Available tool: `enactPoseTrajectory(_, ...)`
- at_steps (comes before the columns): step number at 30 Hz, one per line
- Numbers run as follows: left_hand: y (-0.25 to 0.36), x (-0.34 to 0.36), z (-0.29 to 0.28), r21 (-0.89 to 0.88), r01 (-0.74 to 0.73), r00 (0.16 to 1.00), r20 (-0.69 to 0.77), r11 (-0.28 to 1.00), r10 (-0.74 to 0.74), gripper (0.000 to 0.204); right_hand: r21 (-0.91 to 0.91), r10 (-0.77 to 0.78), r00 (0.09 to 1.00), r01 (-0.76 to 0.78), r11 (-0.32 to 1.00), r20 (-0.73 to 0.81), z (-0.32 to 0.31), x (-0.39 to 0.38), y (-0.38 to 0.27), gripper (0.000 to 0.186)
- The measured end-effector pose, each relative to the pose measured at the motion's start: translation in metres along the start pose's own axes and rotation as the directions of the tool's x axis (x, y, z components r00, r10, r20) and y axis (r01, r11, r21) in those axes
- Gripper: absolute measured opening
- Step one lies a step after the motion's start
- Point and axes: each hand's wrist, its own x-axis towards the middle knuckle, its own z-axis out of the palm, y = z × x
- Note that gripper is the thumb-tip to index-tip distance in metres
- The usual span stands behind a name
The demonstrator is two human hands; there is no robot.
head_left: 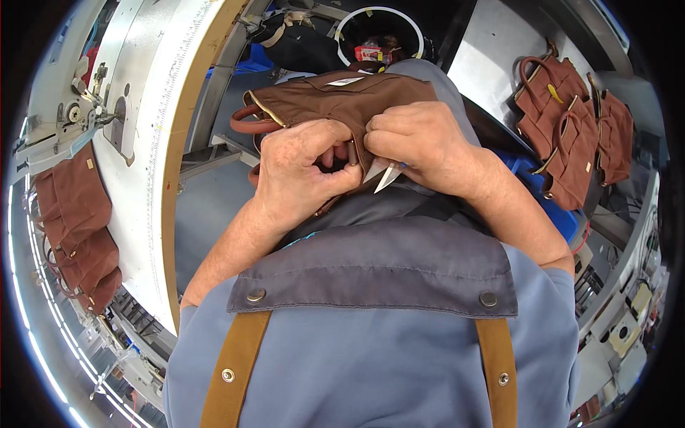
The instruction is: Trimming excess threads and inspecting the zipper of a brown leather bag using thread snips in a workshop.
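A brown fabric handbag point(321, 96) lies across my lap, with a reddish-brown handle point(251, 123) and a zipper along its open edge at the left. My left hand point(303, 167) is closed on the bag's near edge, thumb and fingers pinching the fabric. Close beside it, my right hand point(424, 143) is curled against the same edge. Small snips point(387, 177) are held in that hand, their pointed metal blades sticking out below the fingers and spread apart. The fingertips of both hands are partly hidden in the folds.
To the left stands a white worktable point(135, 207) with a ruler strip and a sewing machine point(85, 118). More brown bags point(75, 192) are beyond it. Several others point(564, 121) lie at the right, above a blue bin point(560, 214). A white-rimmed round bin point(421, 43) stands ahead.
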Motion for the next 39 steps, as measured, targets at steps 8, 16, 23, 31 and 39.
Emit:
enactPoseTrajectory(8, 0.0, 0.004, -0.003, 0.027, -0.009, 1.0, 0.026, 1.0, 0.008, 0.025, 0.054, -0.029, 0.974, 0.017, 0.998, 0.224, -0.028, 0.008, -0.003, 0.016)
enactPoseTrajectory(16, 0.008, -0.001, -0.004, 0.3, -0.113, 0.993, 0.0, 0.947, 0.119, 0.021, 0.053, -0.047, 0.943, 0.031, 0.998, 0.328, -0.044, 0.012, -0.009, 0.016)
enactPoseTrajectory(23, 0.005, -0.007, 0.001, 0.213, -0.072, 0.996, -0.039, 0.974, 0.082, 0.02, 0.02, -0.044, 0.93, 0.04, 0.999, 0.365, -0.05, 0.008, -0.011, 0.019)
enactPoseTrajectory(31, -0.006, -0.011, -0.005, 0.103, 0.024, 1.0, 0.005, 0.994, -0.025, 0.013, 0.067, -0.092, 0.914, 0.071, 0.995, 0.395, -0.057, 0.0, -0.01, 0.021)
enactPoseTrajectory(39, 0.0, -0.002, -0.01, 0.245, -0.096, 0.995, 0.003, 0.965, 0.098, 0.036, -0.098, -0.004, 0.964, 0.032, 0.995, 0.266, -0.054, 0.001, -0.002, 0.022)
